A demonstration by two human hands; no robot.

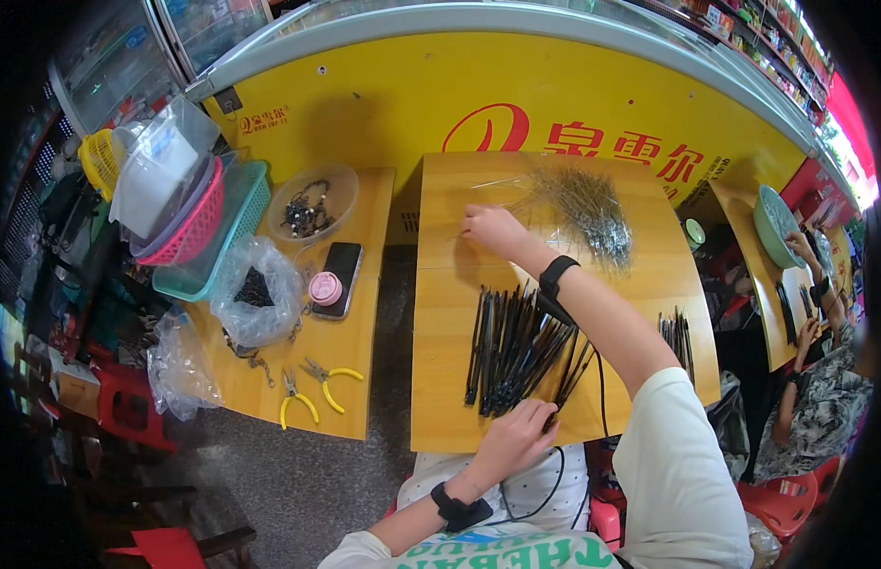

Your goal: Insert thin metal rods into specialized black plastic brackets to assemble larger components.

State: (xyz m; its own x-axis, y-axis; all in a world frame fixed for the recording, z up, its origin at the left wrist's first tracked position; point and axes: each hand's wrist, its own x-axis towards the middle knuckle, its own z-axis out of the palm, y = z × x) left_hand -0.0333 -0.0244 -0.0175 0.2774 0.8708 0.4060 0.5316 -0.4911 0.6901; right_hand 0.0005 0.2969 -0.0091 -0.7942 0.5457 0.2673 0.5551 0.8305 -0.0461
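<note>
My right hand (492,230) reaches across the wooden table to its far left part, fingers pinched together; whatever they hold is too small to make out. To the right of it lies a loose pile of thin metal wires (592,223). At the near edge, my left hand (518,433) has its fingers closed on the lower ends of a few thin black sticks (571,375). Beside that hand a larger bundle of black sticks (511,351) is fanned out on the tabletop. Another small group of black sticks (676,341) lies by the right edge, past my right forearm.
A side table at left holds yellow-handled pliers (332,379), a phone (342,266) with a pink-lidded jar (326,288), a bag of black pieces (255,294), a round tub (314,204) and stacked baskets (213,237). Another person (810,389) works at right. A black cable (603,398) hangs near me.
</note>
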